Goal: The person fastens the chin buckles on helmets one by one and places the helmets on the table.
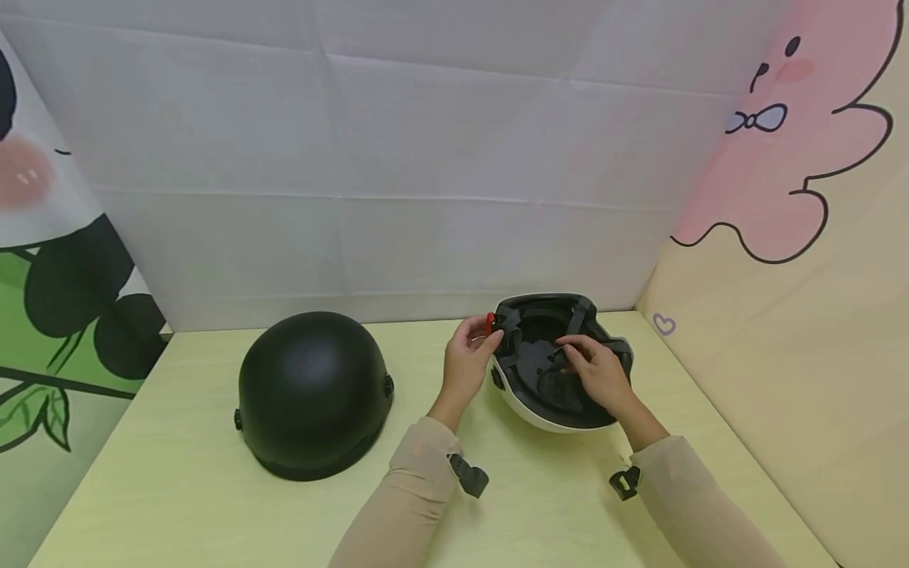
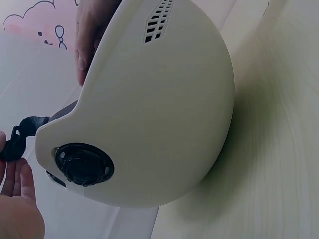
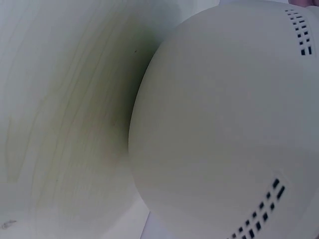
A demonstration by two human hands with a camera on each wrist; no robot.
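An upturned white helmet [image 1: 543, 422] lies on the table, its black padded inside facing up. My left hand [image 1: 469, 355] pinches a buckle [image 2: 15, 144] at the helmet's left rim; a red part shows on it in the head view, and a black strap [image 2: 36, 124] runs from it. My right hand [image 1: 600, 375] reaches over the opening, finger and thumb together on a thin black strap [image 1: 556, 355]. The white shell hides most of the right hand in the right wrist view. On the helmet's side sits a round black knob [image 2: 83, 164].
A black helmet [image 1: 312, 394] stands dome up on the pale wooden table [image 1: 177, 473], left of my left hand. Behind the table rises a white sheet [image 1: 426, 158]. A cream wall [image 1: 802, 355] with a pink cartoon borders the right side.
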